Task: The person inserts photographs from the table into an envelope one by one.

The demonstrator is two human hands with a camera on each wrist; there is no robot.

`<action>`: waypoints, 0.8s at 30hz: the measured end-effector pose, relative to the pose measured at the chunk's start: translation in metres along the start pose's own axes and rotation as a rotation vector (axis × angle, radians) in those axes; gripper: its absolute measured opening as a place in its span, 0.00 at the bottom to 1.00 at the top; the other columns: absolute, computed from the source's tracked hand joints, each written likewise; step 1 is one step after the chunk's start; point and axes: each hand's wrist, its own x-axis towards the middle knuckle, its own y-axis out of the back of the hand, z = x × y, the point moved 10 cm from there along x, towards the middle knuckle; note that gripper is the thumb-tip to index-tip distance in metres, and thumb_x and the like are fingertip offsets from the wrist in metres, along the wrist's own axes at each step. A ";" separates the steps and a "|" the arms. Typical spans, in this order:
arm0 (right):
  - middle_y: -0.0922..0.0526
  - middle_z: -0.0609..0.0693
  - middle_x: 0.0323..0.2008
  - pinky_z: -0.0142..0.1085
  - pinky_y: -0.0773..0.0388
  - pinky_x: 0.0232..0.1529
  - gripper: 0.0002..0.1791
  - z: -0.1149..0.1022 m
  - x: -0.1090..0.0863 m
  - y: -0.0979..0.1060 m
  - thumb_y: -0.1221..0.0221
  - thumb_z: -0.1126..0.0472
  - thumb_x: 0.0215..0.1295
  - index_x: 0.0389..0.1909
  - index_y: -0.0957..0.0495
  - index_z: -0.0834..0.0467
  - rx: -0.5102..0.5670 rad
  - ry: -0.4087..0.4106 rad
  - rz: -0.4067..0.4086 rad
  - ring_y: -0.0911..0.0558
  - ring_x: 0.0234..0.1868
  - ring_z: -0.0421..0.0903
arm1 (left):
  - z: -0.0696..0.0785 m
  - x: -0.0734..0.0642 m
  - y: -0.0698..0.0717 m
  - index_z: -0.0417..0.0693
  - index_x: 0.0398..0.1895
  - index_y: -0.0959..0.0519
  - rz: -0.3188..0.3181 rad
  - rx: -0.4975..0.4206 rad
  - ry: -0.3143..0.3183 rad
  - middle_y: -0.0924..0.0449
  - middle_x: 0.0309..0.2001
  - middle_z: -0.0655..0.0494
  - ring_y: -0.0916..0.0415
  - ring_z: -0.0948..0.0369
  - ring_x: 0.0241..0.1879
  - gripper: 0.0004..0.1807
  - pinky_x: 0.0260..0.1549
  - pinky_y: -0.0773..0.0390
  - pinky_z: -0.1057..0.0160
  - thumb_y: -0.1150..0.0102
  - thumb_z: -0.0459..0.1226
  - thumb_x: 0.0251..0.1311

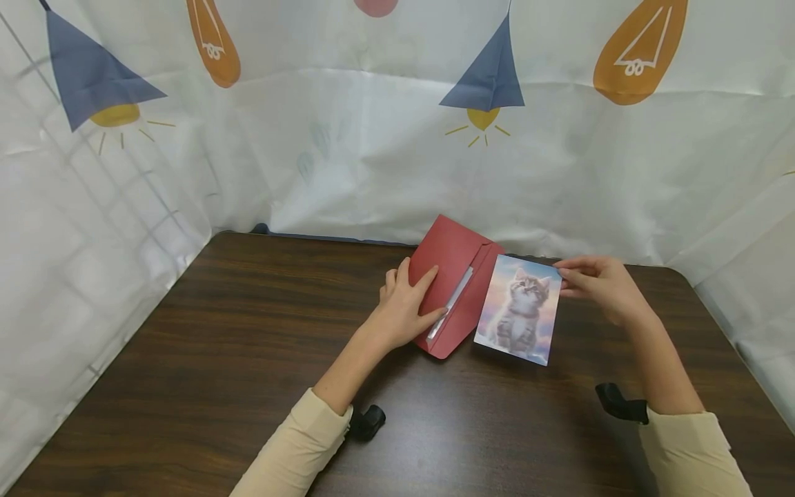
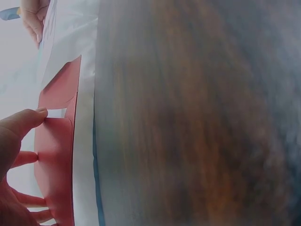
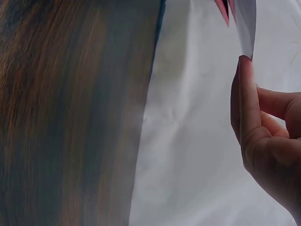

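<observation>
A red envelope [image 1: 448, 243] lies slanted near the table's back edge, its flap side turned up to the right. White paper [image 1: 461, 293] shows in its slot. My left hand [image 1: 402, 307] rests on the envelope with fingers spread, the thumb touching by the slot. In the left wrist view, the thumb [image 2: 28, 121] and fingertips meet the red surface. To the right, my right hand [image 1: 597, 284] pinches the upper right corner of a kitten picture card [image 1: 520, 310], held tilted beside the envelope. The right wrist view shows the card [image 3: 246, 26] almost edge-on at the fingertips.
The dark wood table [image 1: 236, 359] spreads under both arms. A white curtain [image 1: 335, 159] printed with lamps and bulbs hangs behind it and at the sides. Black wrist mounts [image 1: 368, 422] stick out by both sleeves.
</observation>
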 end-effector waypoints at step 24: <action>0.19 0.50 0.49 0.33 0.14 0.46 0.24 -0.003 0.011 -0.026 0.47 0.66 0.82 0.66 0.32 0.82 0.054 0.007 -0.007 0.16 0.39 0.34 | 0.003 0.000 -0.002 0.51 0.82 0.36 0.003 0.013 -0.005 0.51 0.80 0.31 0.45 0.34 0.73 0.41 0.65 0.31 0.34 0.33 0.51 0.70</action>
